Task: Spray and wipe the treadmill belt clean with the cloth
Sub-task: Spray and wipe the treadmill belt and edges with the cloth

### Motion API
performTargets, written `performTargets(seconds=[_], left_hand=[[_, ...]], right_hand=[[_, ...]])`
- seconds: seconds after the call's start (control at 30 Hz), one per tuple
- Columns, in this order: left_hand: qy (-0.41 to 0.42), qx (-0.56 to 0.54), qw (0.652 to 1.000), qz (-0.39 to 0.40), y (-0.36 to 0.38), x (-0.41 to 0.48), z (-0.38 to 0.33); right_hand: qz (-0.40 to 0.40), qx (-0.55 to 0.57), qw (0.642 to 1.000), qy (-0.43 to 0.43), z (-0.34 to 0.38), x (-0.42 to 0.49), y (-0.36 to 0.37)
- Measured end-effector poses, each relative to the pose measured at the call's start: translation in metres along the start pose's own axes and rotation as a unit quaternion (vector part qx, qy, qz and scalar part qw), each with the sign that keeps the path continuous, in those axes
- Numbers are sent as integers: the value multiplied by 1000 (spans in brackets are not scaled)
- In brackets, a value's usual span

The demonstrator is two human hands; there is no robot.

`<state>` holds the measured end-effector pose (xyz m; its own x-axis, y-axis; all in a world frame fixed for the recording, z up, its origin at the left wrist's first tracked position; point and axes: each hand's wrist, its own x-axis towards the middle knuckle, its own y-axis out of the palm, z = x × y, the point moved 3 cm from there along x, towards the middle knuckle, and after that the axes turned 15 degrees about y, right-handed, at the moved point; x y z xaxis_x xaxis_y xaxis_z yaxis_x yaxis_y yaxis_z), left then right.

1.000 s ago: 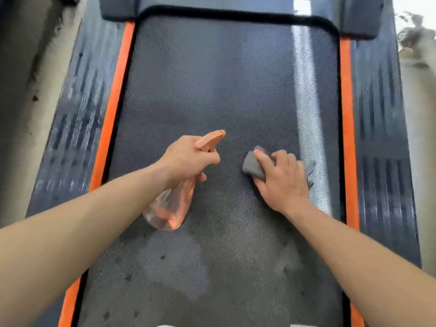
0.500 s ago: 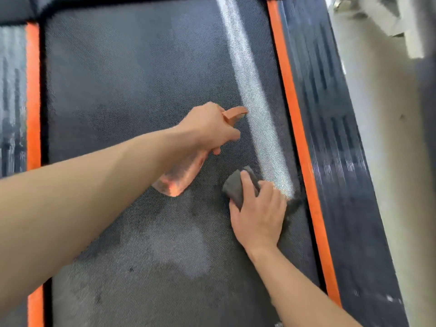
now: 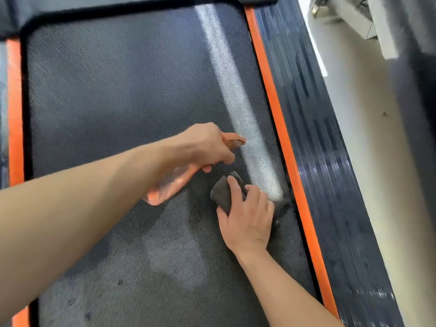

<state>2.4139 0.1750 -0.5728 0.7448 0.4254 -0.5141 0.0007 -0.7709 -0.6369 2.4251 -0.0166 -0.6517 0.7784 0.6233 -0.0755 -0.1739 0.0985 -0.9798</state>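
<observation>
The dark textured treadmill belt (image 3: 113, 95) fills most of the view, with a pale streak of light down its right part and damp patches near me. My left hand (image 3: 205, 145) grips an orange see-through spray bottle (image 3: 169, 187), its nozzle pointing right over the belt. Just below it, my right hand (image 3: 247, 218) presses flat on a grey cloth (image 3: 223, 193) on the belt, close to the right edge. Most of the cloth is hidden under my palm.
Orange strips (image 3: 283, 138) border the belt on both sides, with ribbed dark side rails (image 3: 330, 161) beyond them. Pale floor (image 3: 377, 161) lies to the right, with some white and grey objects (image 3: 368, 22) at the top right corner.
My view has swung to the right. The right hand and cloth have slid toward the belt's right edge, and the left hand with the bottle has followed above it.
</observation>
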Motion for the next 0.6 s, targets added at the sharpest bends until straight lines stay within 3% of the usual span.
performTargets(seconds=[0.2,0.33,0.6], left_hand=[[14,-49,997,-57,-3,7,0],[13,-19,995,-94,-8,9,3],[-3,-90,993,-72,-4,-6,19]], right_hand=[[-11,-9,1000,12,0,-1,3],[-27,-7,1000,10,-1,1,6],[-28,2,1000,12,5,19,-2]])
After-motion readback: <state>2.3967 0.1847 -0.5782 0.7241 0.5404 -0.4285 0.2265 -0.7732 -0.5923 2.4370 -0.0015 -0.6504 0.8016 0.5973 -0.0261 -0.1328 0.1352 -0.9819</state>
